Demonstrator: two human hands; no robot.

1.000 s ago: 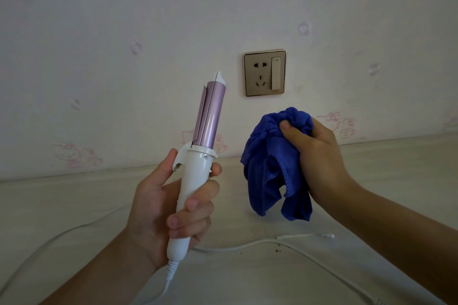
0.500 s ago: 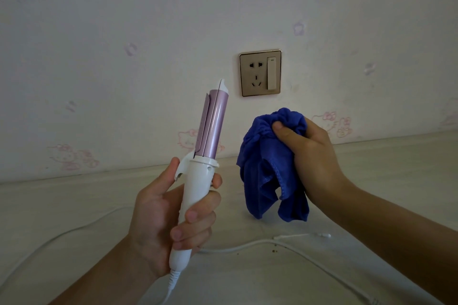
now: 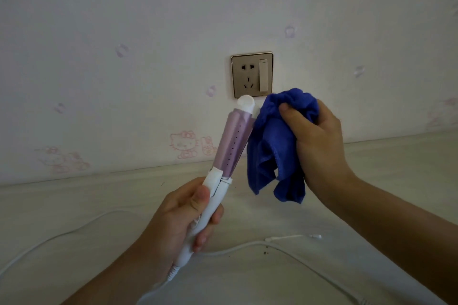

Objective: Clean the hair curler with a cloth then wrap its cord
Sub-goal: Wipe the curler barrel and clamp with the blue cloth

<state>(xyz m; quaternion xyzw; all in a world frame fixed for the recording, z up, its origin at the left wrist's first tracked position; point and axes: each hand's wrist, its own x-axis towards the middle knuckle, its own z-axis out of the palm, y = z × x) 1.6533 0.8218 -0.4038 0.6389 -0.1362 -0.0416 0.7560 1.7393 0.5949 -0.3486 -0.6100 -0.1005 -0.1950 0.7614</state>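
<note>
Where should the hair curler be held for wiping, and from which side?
I'd take the hair curler by its white handle, from the left and below, matching the grip of the left hand. The handle is slim and round, and this leaves the tilted lilac barrel free for the blue cloth in the right hand.

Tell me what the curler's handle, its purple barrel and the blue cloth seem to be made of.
Handle: smooth white plastic, judging by its even, glossy moulded surface. Barrel: likely coated metal or ceramic, satin lilac with a row of tiny dots; which one is unclear. Blue cloth: soft microfibre-like fabric, fuzzy and limply folded.
</note>
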